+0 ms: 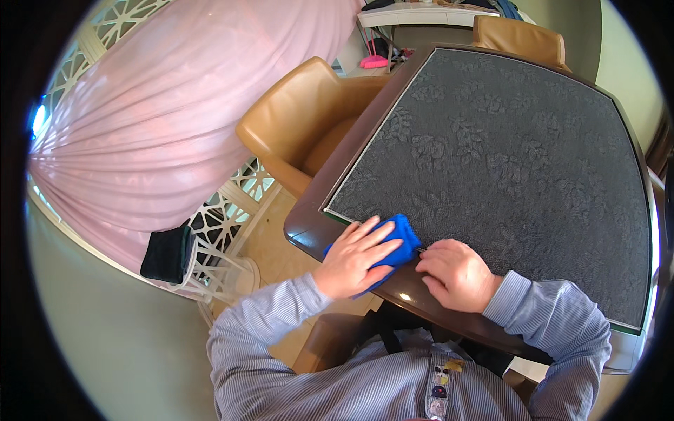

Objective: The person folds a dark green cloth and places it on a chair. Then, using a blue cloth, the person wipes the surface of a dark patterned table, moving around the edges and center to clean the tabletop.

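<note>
A folded blue cloth (pixel 403 237) lies on the near edge of a dark table, partly over its patterned dark grey top panel (pixel 489 142). My left hand (pixel 355 258) presses flat on the cloth, fingers spread a little. Just to the right, my right hand (pixel 455 273) has its fingers curled and pinched at the panel's near edge. A thin dark thing shows between its fingertips and the cloth; what it is, I cannot tell. The table's brown glossy rim (pixel 405 284) runs beneath both hands.
A tan leather armchair (pixel 289 116) stands against the table's left side, another chair (pixel 518 39) at the far end. A pink curtain (pixel 158 105) hangs at left. Dark folded fabric (pixel 166 255) rests on a white stool (pixel 231 276). Behind stands a white desk (pixel 432 16) near a pink dustpan (pixel 374 62).
</note>
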The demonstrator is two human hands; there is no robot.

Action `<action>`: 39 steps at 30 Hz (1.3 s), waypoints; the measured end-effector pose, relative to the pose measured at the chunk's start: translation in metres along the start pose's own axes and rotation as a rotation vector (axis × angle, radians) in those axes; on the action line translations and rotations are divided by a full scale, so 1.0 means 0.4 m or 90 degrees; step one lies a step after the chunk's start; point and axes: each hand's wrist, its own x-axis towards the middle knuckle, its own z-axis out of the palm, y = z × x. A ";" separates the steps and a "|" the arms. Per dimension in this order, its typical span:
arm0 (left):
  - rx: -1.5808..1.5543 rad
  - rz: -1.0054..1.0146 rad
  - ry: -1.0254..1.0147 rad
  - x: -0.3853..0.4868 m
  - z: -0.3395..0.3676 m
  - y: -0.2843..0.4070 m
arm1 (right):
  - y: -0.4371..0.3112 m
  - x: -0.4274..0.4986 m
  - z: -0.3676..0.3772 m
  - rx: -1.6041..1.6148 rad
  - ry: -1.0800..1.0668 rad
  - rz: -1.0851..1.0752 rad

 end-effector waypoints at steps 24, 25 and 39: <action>0.124 -0.273 0.328 0.633 0.242 -0.344 | -0.005 -0.010 0.008 0.061 -0.083 -0.076; 0.132 -0.253 0.335 0.622 0.240 -0.339 | -0.006 -0.012 0.011 0.051 -0.074 -0.083; -0.209 0.241 0.067 0.424 0.174 0.240 | -0.081 -0.016 -0.133 -0.121 0.146 -0.271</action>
